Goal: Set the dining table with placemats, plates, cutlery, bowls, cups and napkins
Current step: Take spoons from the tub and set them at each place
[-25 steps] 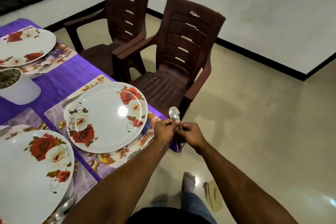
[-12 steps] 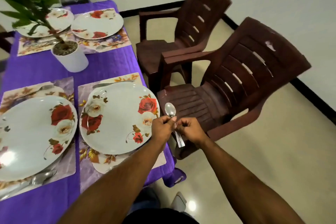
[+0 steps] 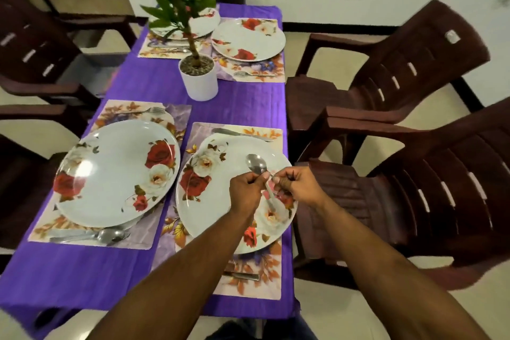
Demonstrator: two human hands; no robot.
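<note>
Both forearms are covering the near edge of the plate (image 3: 209, 201) and much of the placemat (image 3: 248, 281) under it, where a piece of cutlery (image 3: 242, 275) is showing only partly. The left hand (image 3: 245, 188) is pinching the neck of a shiny metal spoon (image 3: 256, 163), its oval bowl sticking up past the grip; the right hand (image 3: 299, 185) is curling its fingers round the handle, which is blurring below the grip over the glossy, rose-patterned plate. Beyond the grip, a potted plant (image 3: 198, 74) is hiding part of the far plate on the purple table (image 3: 154, 83).
</note>
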